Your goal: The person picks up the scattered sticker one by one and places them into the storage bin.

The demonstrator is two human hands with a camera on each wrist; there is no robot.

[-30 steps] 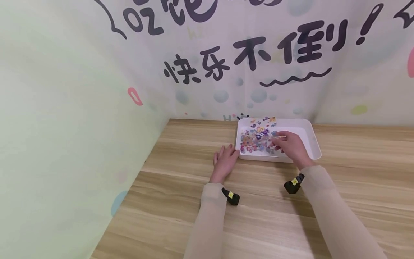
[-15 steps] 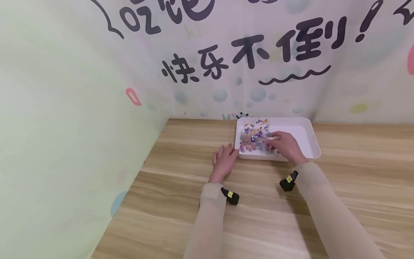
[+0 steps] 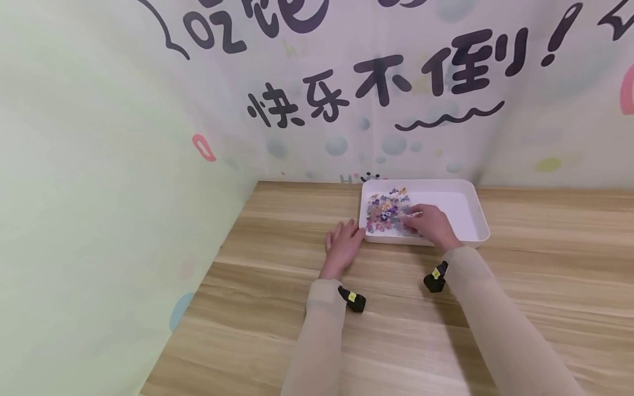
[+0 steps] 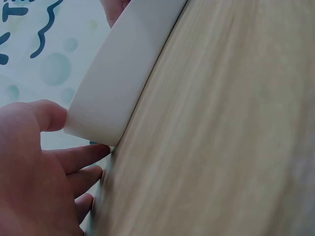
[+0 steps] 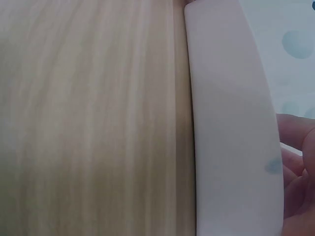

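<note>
A white tray [image 3: 463, 212] stands against the wall. In its left half lie small colourful flower shapes [image 3: 383, 212], which look like flower stickers on a clear sheet. My right hand [image 3: 432, 224] reaches over the front rim and pinches the right edge of the clear flower-patterned sheet. In the right wrist view, the curled fingers of the right hand [image 5: 298, 172] are partly hidden behind the tray wall [image 5: 234, 108]. At the front left corner, my left hand [image 3: 343, 247] touches the tray. The left wrist view shows the thumb [image 4: 51, 115] at the rim and the other fingers spread at the base.
The tray rests on a wood-grain table [image 3: 277, 264]. Behind it hangs a white wall cloth [image 3: 307, 159] with black lettering, and a pale wall cloth [image 3: 99, 220] closes off the left side. Small black cameras [image 3: 355, 301] hang at both wrists.
My right hand has moved left and a little down inside the tray. The top of the flower-patterned sheet, which overlapped the back rim, has come down and left. The left hand stays at the corner.
</note>
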